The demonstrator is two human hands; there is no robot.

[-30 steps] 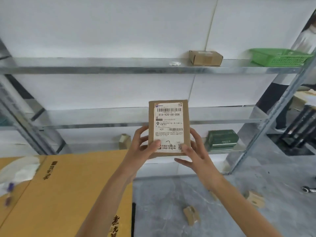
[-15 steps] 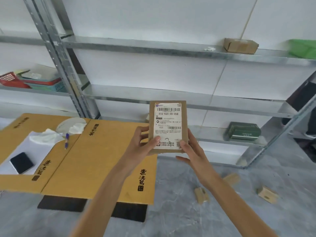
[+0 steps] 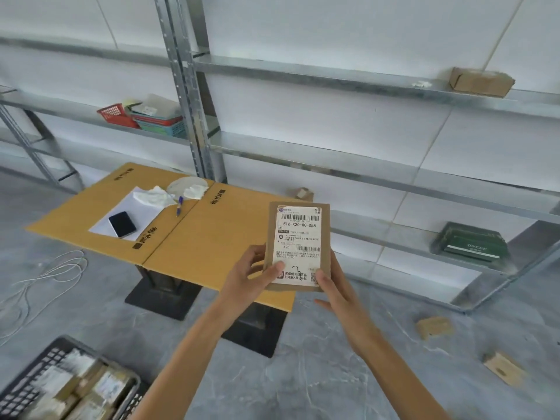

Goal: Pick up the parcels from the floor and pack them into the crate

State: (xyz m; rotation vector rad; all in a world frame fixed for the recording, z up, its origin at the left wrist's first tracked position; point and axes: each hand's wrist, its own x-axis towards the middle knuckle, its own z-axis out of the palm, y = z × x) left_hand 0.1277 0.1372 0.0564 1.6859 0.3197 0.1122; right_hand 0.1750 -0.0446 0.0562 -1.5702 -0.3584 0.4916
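A flat brown parcel (image 3: 298,237) with a white shipping label stands upright in front of me, held by both hands. My left hand (image 3: 248,274) grips its lower left edge, thumb on the label. My right hand (image 3: 331,283) grips its lower right edge, thumb on the label's corner. The black crate (image 3: 27,380) sits at the bottom left on the floor and holds several parcels. Two small brown parcels lie on the grey floor at the right, one (image 3: 434,327) nearer the shelf and one (image 3: 504,368) closer to me.
A low table topped with yellow cardboard (image 3: 194,237) carries a phone (image 3: 122,224), paper, tissues and a pen. Metal shelving (image 3: 333,159) runs along the white wall with a carton (image 3: 480,81), a green box (image 3: 469,242) and red and blue baskets (image 3: 142,116). A white cable (image 3: 45,277) lies at the left.
The view has swung left and down: the crate and the whole table have come into sight. The parcel stays upright in both hands, unchanged in grip.
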